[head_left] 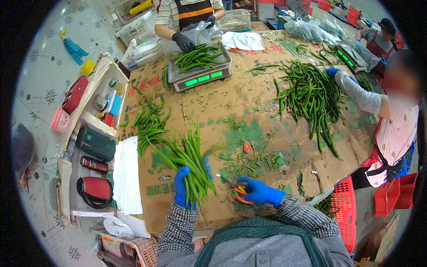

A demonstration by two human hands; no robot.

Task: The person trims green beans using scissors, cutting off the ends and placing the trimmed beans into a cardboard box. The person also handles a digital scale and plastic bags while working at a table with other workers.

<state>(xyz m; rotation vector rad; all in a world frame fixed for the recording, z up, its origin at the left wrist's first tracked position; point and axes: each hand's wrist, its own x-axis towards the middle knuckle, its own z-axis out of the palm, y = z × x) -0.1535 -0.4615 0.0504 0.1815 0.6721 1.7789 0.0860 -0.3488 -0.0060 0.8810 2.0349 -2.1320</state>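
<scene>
A bunch of long green chili peppers (191, 160) is gripped in my blue-gloved left hand (183, 187), tips fanning away from me. My right hand (262, 193), also blue-gloved, holds scissors (241, 194) with red and yellow handles. The blades point towards the bunch and look blurred, so I cannot tell how far apart they are. Just past the bunch, at the left, lies a loose row of green peppers (150, 120). Cut stem bits (253, 165) are strewn over the cardboard table cover (213, 133) beyond the scissors.
A large pepper heap (307, 90) lies at the right, beside a co-worker's sleeve (358, 90). Opposite, another person's black-gloved hand (183, 41) touches peppers on a digital scale (203, 78). White cloth (128, 177) and a shelf with a dark green cylinder (96, 143) border the left. A red basket (343, 213) stands low right.
</scene>
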